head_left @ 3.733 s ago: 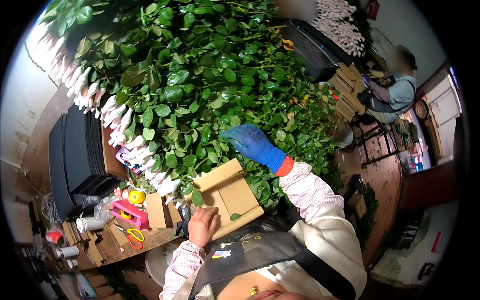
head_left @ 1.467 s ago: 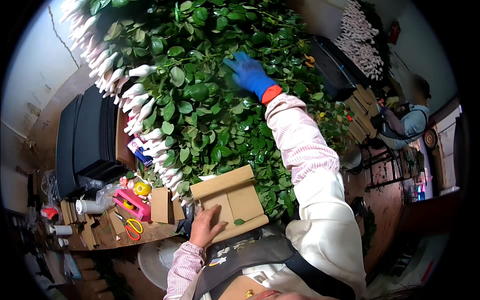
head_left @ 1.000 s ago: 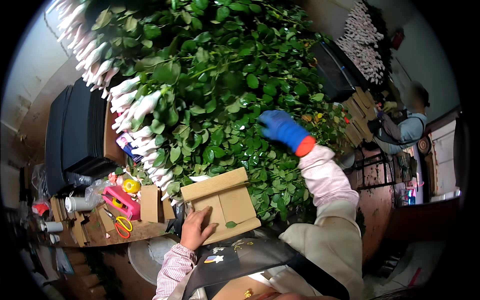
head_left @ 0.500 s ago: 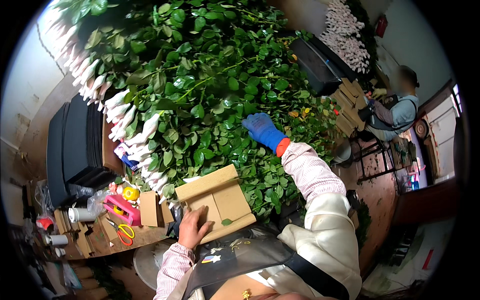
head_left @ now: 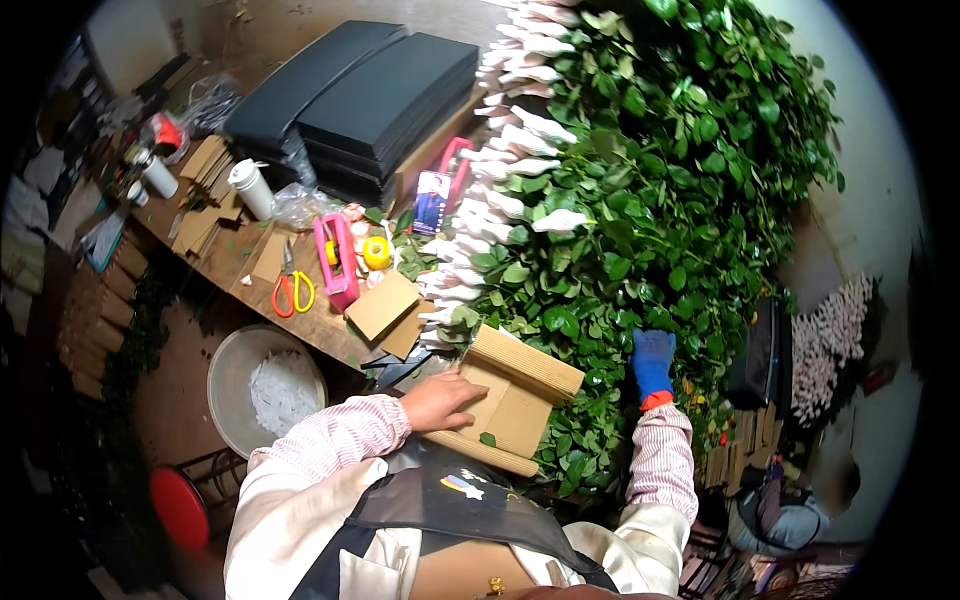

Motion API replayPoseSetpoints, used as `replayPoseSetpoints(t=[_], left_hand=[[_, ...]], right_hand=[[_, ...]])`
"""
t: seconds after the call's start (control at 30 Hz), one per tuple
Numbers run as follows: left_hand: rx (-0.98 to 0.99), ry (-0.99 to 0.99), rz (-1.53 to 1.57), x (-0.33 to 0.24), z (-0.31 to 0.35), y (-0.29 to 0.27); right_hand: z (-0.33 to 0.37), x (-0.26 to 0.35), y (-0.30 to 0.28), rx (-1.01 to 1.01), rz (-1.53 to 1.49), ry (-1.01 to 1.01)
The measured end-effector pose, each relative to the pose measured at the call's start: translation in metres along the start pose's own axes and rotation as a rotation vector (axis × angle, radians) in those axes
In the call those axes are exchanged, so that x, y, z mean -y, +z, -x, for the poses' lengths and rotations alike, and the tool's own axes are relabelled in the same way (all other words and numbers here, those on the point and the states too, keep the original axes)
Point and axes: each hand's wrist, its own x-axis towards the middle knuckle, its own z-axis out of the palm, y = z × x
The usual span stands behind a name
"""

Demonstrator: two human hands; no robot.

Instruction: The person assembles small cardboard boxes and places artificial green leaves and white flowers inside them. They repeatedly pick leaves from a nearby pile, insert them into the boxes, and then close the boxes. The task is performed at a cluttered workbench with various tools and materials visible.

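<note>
My bare left hand (head_left: 442, 402) lies open on a folded piece of corrugated cardboard (head_left: 522, 415), its fingers stretched over the inner face. The cardboard has raised, ribbed flaps on two sides, and a loose green leaf (head_left: 488, 439) rests on it. My right hand (head_left: 654, 362), in a blue glove with an orange cuff, reaches into a big heap of leafy flower stems (head_left: 640, 240). Foliage hides its fingertips, so whether it grips a stem does not show. White-wrapped flower heads (head_left: 515, 165) line the heap's left edge.
On the wooden table (head_left: 225, 290) at left are scissors (head_left: 290, 285), a pink tape dispenser (head_left: 337, 262), a phone (head_left: 431, 203), and stacked black sheets (head_left: 385, 95). A bin (head_left: 222, 400) and red stool (head_left: 180, 507) stand below. Another person (head_left: 785, 510) sits at lower right.
The view has swung left, bringing the table and bin further in. My left hand stays on the cardboard; my gloved right hand is still at the leafy heap, now pointing more straight ahead.
</note>
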Motion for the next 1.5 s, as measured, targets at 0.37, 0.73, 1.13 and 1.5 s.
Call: replayPoseSetpoints(t=[0.37, 0.73, 1.13, 1.5], left_hand=[[-0.090, 0.047, -0.002, 0.005, 0.001, 0.008], [-0.043, -0.038, 0.005, 0.006, 0.009, 0.011], [-0.008, -0.008, 0.012, -0.006, -0.005, -0.005], [0.014, 0.008, 0.006, -0.017, -0.011, -0.010]], right_hand=[[0.021, 0.017, -0.028, -0.094, -0.077, 0.105], [0.062, -0.050, -0.074, -0.716, -0.667, -0.014], [0.092, -0.031, -0.133, -0.869, -0.423, 0.097], [0.128, 0.002, -0.032, -0.186, -0.369, 0.259]])
